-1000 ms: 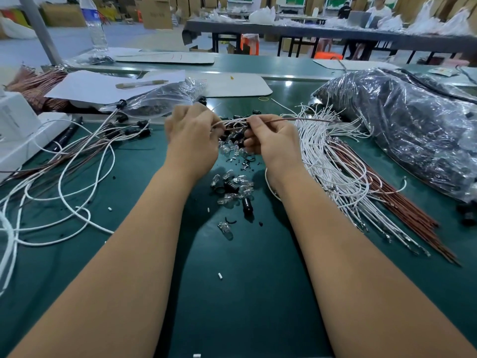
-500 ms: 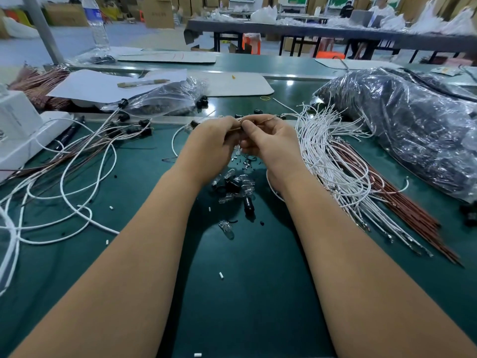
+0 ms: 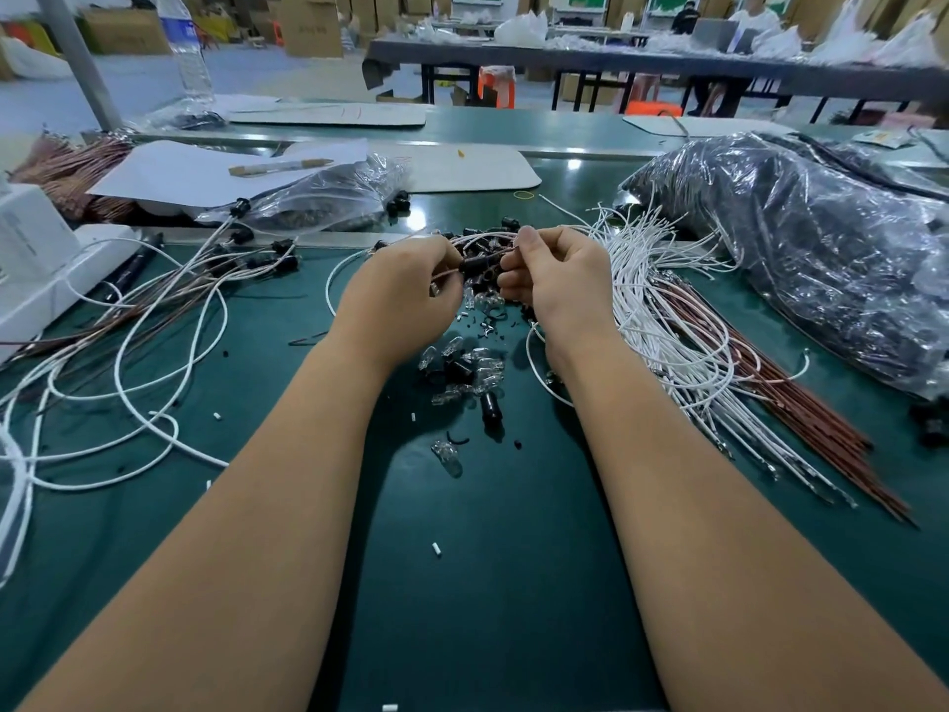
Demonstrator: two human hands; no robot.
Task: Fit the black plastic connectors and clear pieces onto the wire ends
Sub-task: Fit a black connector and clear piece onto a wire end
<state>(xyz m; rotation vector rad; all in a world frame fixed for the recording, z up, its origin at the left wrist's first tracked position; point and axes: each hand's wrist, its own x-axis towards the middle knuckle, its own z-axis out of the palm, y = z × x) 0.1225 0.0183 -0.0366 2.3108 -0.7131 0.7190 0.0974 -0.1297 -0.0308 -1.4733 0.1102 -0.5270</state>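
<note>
Over the green mat, my left hand (image 3: 405, 295) and my right hand (image 3: 552, 280) meet at a small black connector (image 3: 475, 263). A thin white and brown wire pair (image 3: 488, 237) arcs between them. The left fingers pinch the wire just left of the connector; the right fingers pinch the connector's other end. Below the hands lies a heap of loose black connectors and clear bulb-like pieces (image 3: 464, 370). One clear piece (image 3: 445, 453) lies alone nearer me. A bundle of white and brown wires (image 3: 683, 326) fans out to the right.
Finished wires with black ends (image 3: 154, 310) sprawl on the left beside a white box (image 3: 36, 259). A clear bag of parts (image 3: 328, 195) lies behind, and a large dark plastic bag (image 3: 801, 249) fills the right. Papers and a water bottle (image 3: 187, 48) stand at the back left.
The hands came together from a wider spread. The wire that was stretched between them is now bunched, and a black connector shows between the fingertips.
</note>
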